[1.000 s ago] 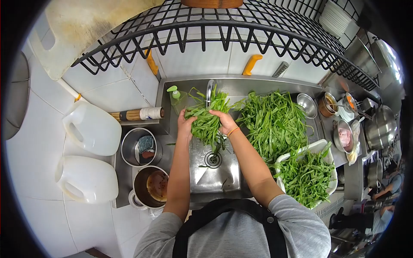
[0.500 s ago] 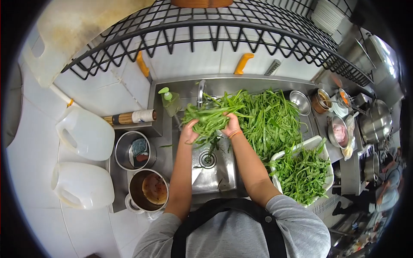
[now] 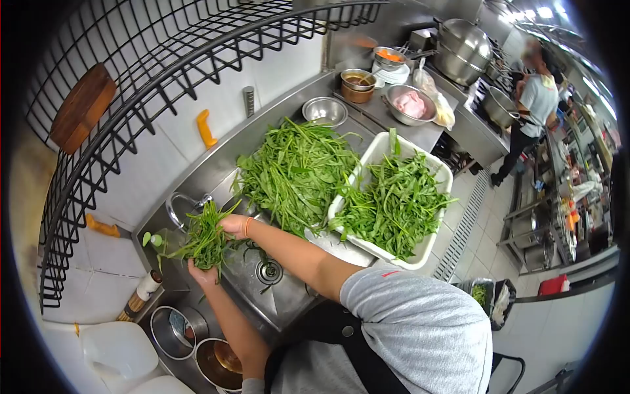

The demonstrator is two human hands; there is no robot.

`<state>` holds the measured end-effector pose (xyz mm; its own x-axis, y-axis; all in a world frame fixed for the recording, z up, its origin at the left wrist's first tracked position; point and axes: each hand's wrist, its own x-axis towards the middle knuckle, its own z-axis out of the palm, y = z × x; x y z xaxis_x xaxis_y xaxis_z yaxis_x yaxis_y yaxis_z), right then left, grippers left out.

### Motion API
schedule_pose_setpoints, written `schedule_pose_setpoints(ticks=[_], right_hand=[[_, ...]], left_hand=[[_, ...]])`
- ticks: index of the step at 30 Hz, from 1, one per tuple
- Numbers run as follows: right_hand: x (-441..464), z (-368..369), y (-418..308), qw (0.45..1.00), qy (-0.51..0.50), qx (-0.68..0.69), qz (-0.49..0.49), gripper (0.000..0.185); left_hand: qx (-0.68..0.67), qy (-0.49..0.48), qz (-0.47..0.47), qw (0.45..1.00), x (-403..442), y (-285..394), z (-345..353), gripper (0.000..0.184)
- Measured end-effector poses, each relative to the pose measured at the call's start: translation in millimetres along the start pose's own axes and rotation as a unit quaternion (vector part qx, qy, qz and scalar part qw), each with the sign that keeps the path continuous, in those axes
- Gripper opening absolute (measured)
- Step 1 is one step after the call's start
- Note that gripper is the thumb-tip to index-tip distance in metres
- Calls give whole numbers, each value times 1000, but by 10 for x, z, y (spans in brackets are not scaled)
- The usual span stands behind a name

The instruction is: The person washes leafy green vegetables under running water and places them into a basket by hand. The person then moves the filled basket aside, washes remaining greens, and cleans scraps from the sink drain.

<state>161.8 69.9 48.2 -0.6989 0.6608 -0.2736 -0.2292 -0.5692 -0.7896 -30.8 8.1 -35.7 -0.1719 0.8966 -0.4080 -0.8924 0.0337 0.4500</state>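
A bunch of long-stemmed leafy greens (image 3: 202, 240) is held between my two hands over the steel sink (image 3: 289, 299), beside the curved faucet (image 3: 176, 209). My left hand (image 3: 202, 272) grips the near lower side of the bunch. On its right side my right hand (image 3: 234, 226) has its fingers closed round the stems, an orange band at the wrist. To the right lies a large heap of the same greens (image 3: 295, 174). Farther right a white plastic basket (image 3: 438, 246) holds more of them. Several loose bits lie round the sink drain (image 3: 269, 270).
A black wire rack (image 3: 164, 72) overhangs the sink. Two metal pots (image 3: 172, 335) and white jugs (image 3: 121, 348) stand at the lower left. Bowls, one with raw meat (image 3: 410, 104), stand beyond the heap. A person (image 3: 535, 108) stands near the stove at the far right.
My view has swung to the right, bringing more of the kitchen and a standing person into sight. Both hands still hold the bunch of greens near the faucet.
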Motion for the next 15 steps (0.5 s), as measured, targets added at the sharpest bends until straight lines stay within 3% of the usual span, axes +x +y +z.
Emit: schedule_pose_setpoints(ticks=[3,4,5,7,8,9,10,12,13,15], right_hand=[[-268,-139,-34,994,60,86,-43,25],[-431,-220,-75,988,2,123,-89,32],[-807,-166,-289,986,31,131,-101,33],[-1323,-345,-490,975,49,121,-182,33],[-1556,-585,-521,970,85,79,-214,30],[-2053,-643,-728,966,215,-24,-140,25],[-2462,-559,-919,939,240,-97,-226,23],[-3243,-260,-1332,849,413,-287,-163,25],[-3533,-512,-1312,841,412,-281,-209,27],[-3946,-341,-1555,815,464,-308,-161,29]], left_hand=[[-31,-50,39,998,-37,-37,-70,41],[-30,-93,36,995,-165,-65,71,33],[-32,-90,40,995,-96,-74,68,33],[23,-42,-56,997,63,-114,-40,27],[38,-27,-87,995,-12,-138,95,24],[34,-17,-82,996,41,-158,83,24],[92,-5,-65,994,134,-203,28,24],[145,14,-45,988,294,-291,2,24],[200,14,-20,979,358,-340,21,24],[251,22,7,968,427,-429,151,23]])
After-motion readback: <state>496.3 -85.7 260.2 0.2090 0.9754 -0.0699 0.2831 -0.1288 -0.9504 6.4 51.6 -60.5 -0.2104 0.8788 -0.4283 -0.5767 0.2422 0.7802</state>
